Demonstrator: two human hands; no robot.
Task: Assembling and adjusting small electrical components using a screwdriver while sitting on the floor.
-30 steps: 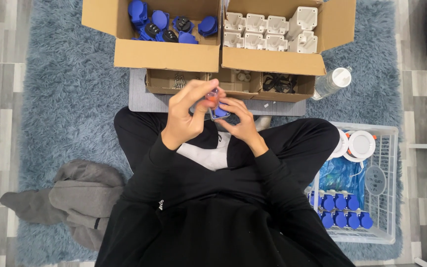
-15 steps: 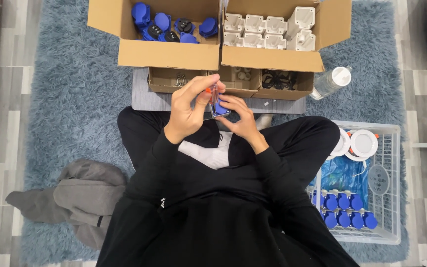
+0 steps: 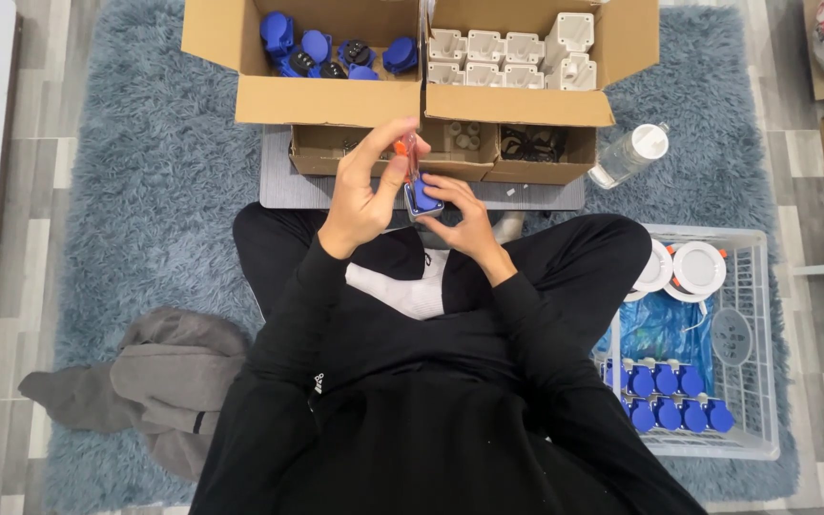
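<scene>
Seated cross-legged on a shaggy blue rug, facing an open cardboard box of blue parts. Left hand raised above the lap, forearm angled up, fingers curled tight round an orange-handled screwdriver held upright, tip down on a small blue-and-white socket piece. Right hand just beside it, fingers half-closed, pinching that piece from below and from the right.

A single head-worn camera looks almost straight down, fairly close, over the seated person's lap and shaggy blue-grey rug toward open brown cardboard boxes ahead.
</scene>
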